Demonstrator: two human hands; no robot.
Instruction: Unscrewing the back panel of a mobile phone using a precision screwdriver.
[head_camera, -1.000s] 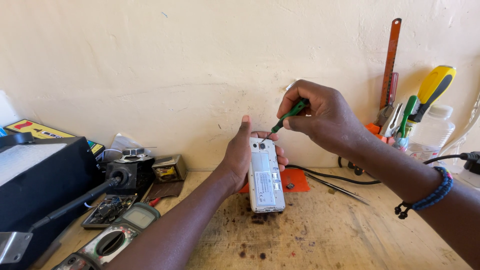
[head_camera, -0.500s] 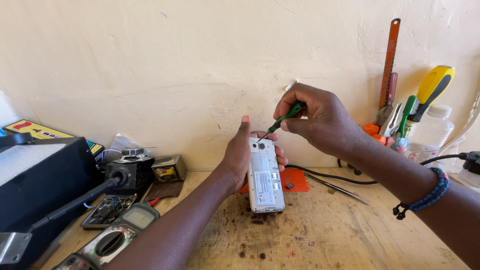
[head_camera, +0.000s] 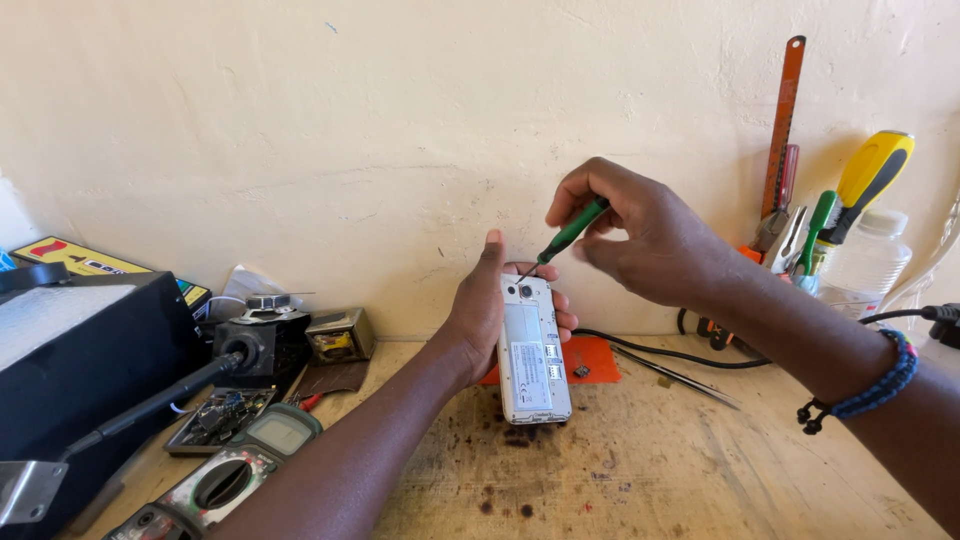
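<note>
My left hand holds a white mobile phone upright on the wooden workbench, its back cover off and its inner frame facing me. My right hand pinches a small green-handled screwdriver, whose tip touches the phone's top left corner, beside the camera lens. A braided blue and black bracelet sits on my right wrist.
An orange mat, black cables and tweezers lie behind the phone. At right, a cup holds tools beside a plastic bottle. A multimeter, circuit board and black station are on the left.
My right hand has shifted slightly and its fingers have turned on the screwdriver handle. The phone and my left hand stay in place.
</note>
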